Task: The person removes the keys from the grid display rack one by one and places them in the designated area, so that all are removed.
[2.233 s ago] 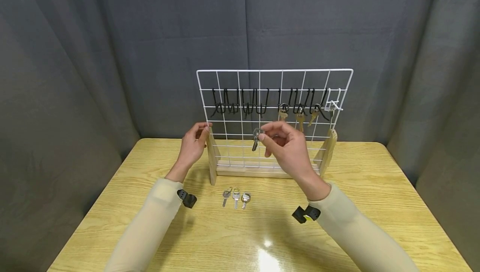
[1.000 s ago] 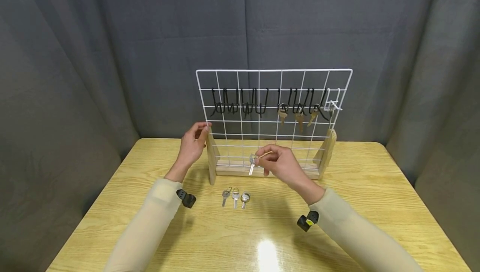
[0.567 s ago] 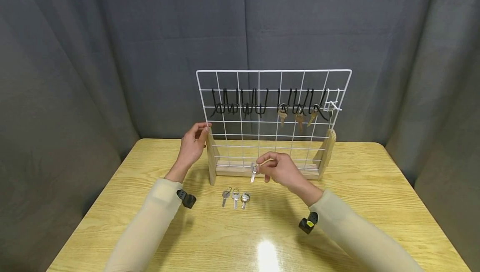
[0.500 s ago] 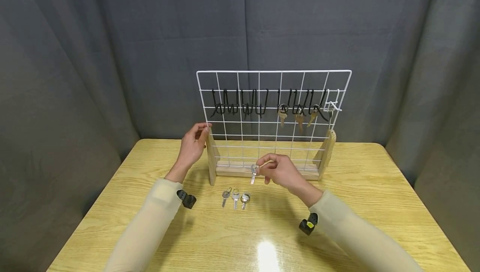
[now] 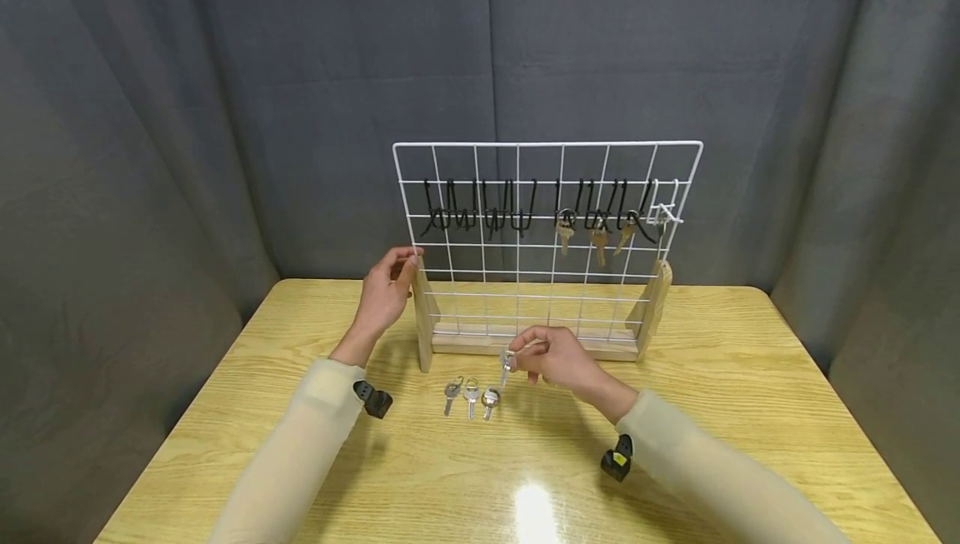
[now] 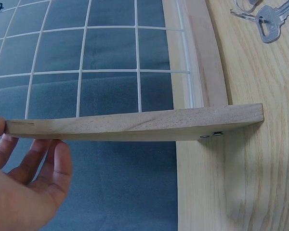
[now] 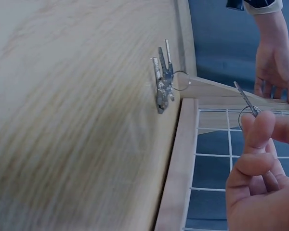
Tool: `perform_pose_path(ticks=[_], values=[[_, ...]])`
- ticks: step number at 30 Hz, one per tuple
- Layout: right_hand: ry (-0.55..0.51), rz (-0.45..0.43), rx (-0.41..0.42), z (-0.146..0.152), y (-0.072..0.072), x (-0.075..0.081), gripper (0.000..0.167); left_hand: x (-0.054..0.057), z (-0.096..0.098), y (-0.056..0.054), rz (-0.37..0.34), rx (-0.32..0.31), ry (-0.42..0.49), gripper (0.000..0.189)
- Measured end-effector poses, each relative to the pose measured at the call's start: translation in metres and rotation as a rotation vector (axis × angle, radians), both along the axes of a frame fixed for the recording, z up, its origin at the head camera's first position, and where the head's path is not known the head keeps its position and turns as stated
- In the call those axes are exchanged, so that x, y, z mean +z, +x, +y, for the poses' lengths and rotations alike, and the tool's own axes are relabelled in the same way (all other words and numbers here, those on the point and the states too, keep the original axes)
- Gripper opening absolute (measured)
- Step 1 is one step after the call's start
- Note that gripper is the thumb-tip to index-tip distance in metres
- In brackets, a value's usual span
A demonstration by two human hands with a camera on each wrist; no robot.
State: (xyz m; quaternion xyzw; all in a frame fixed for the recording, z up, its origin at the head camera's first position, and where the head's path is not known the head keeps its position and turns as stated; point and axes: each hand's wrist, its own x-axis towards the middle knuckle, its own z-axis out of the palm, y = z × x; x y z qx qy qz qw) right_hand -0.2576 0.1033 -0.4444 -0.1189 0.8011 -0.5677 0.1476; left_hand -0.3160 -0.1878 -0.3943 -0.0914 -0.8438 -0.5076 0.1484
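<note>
Shows a silver key [image 5: 506,365] on a ring, pinched narrowly at its head between thumb and fingers of the right hand [image 5: 557,358], blade slanting downward. Held low before the rack's base, near the rightmost of three loose keys [image 5: 472,398] lying in a row on the table [image 5: 750,411]; contact with tabletop or neighbouring key impossible to tell. Read the step in hand, by judgement, as bringing this key to the row. Calls next, probably, for a short lowering beside the rightmost key, then a loosening of the pinch without nudging the others. Note, farther left, the left hand [image 5: 382,298], gripping the upper end of a wooden upright [image 6: 135,122] between thumb and fingers, presumably to steady the white wire rack [image 5: 540,144]. Observe, higher up, black hooks [image 5: 521,223] along the grid, with hanging keys [image 5: 598,242] toward the right end. Ends, behind, in a grey curtain [image 5: 337,127].
</note>
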Motion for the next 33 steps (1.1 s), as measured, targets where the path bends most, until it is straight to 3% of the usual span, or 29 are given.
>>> perform_pose_path(ticks=[12, 33], values=[[0.042, -0.003, 0.031, 0.0, 0.003, -0.015, 0.022, 0.0, -0.001, -0.001, -0.008, -0.001, 0.01, 0.035], [0.046, -0.099, 0.054, 0.001, 0.007, -0.035, 0.02, 0.001, 0.0, 0.001, 0.008, 0.002, -0.001, 0.035]])
